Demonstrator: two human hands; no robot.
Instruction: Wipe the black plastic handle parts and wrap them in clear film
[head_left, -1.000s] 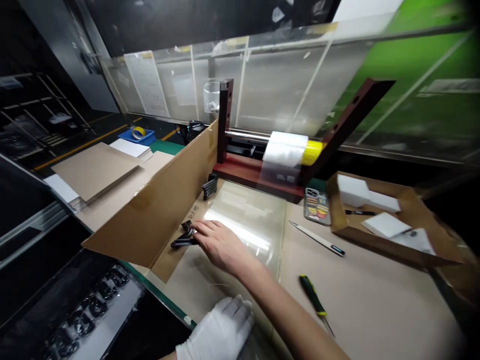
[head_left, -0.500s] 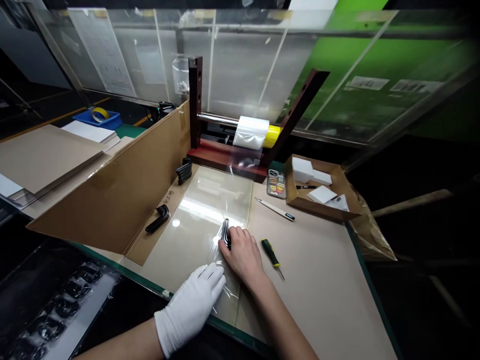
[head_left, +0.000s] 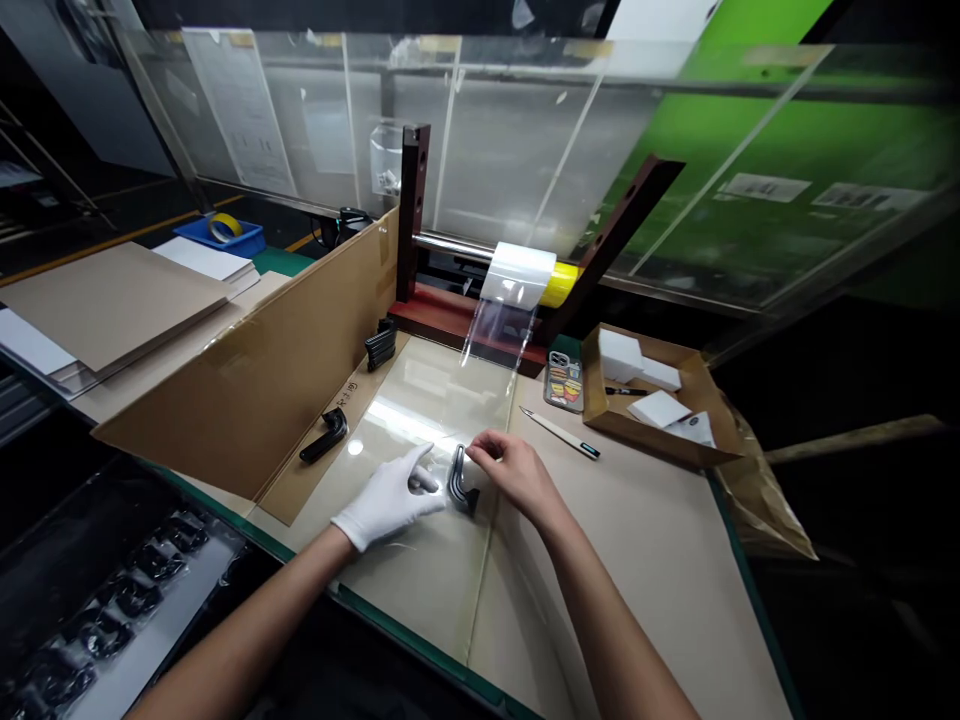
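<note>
A black curved handle-like part [head_left: 463,482] lies on the clear sheet [head_left: 431,590] covering the middle of the table. My left hand [head_left: 394,497], in a white glove, is just left of the part with its fingers apart and no object visible in it. My right hand [head_left: 521,478] is bare. Its thumb and forefinger are pinched together at the part's upper right; what they hold, if anything, is too thin to make out. Farther left, a second black curved part [head_left: 325,437] and a black ribbed piece [head_left: 380,345] rest on a cardboard strip.
Behind the sheet, a roll of clear film [head_left: 521,275] hangs on a dark red stand [head_left: 454,315]. To the right are a white pen-like cutter [head_left: 559,432], a phone [head_left: 564,382] and a cardboard tray [head_left: 660,430]. An upright cardboard panel [head_left: 247,375] stands left.
My left hand has moved forward and its fingers have spread. My right hand has come off the part into a pinch beside it. My right forearm now covers the screwdriver's place; the view has shifted.
</note>
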